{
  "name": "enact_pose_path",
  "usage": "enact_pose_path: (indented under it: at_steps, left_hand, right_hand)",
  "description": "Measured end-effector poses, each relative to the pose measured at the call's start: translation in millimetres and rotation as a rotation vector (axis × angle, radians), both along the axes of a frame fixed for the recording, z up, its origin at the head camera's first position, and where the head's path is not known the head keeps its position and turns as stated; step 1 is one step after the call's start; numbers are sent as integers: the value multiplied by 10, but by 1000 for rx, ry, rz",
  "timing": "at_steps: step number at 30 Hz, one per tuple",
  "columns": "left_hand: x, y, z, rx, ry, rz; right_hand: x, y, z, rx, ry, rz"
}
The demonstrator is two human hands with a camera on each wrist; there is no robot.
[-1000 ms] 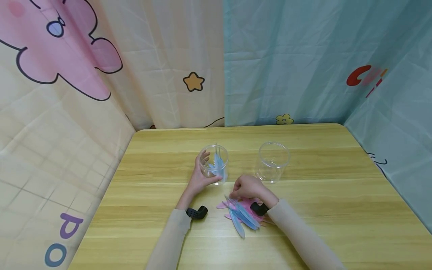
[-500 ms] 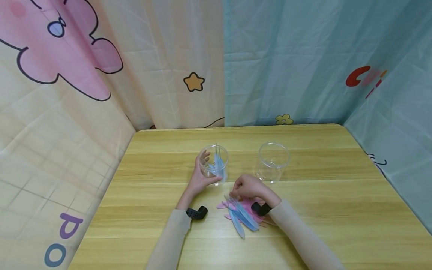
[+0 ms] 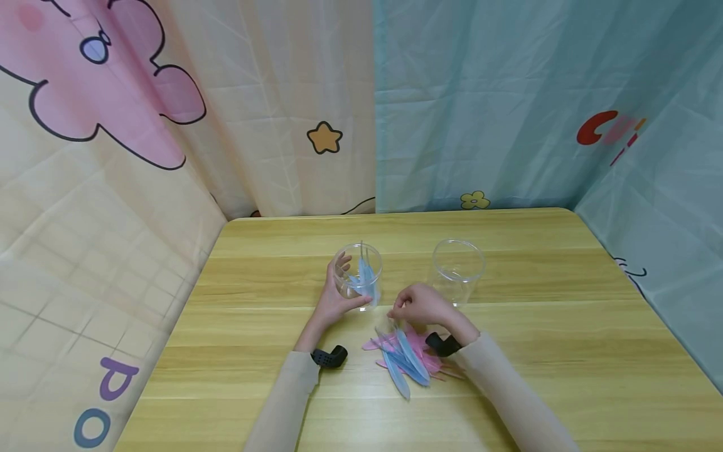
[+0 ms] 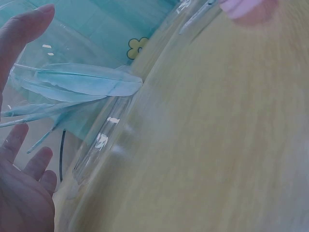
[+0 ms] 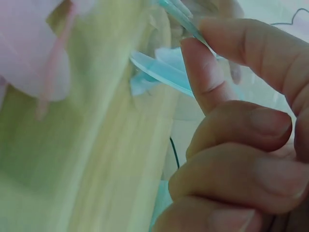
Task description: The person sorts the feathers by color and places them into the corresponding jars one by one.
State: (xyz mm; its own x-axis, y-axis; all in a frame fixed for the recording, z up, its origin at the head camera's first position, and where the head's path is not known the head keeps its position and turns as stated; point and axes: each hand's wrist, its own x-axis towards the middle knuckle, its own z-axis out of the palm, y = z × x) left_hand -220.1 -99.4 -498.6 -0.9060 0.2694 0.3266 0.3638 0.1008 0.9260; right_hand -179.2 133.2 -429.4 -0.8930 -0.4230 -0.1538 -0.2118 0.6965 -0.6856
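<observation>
Raised slightly since before, our right hand (image 3: 425, 306) pinches a blue feather (image 5: 182, 17) at the feather pile (image 3: 408, 367) on the counter (image 3: 271, 276). Our left hand (image 3: 333, 302) grips a clear cup (image 3: 350, 292) holding blue feathers (image 3: 368, 276).

Wood-grain table (image 3: 254, 276), curtains (image 3: 327, 69) — cream and teal, 1 orange star (image 3: 324, 137)

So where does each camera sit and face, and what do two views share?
Head: on the head, facing forward and down over the table; left hand, right hand, sleeves show.
Left wrist: on that wrist, facing the clear cup with blue feathers inside; left hand shows.
Right wrist: on that wrist, facing the pinched feather and pink feathers; right hand shows.
Head and left wrist share that cup and the yellow flower.
</observation>
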Motion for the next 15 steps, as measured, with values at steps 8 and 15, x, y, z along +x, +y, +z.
enact_pose_path:
  at_steps: [8, 15]
  left_hand:
    - [-8, 1, -8, 3, 8, 2]
    - [-5, 0, -4, -8, 1, 3]
  right_hand:
    - [-13, 62, 124, -56, 161, 13]
    - [-27, 82, 224, -127, 260, -81]
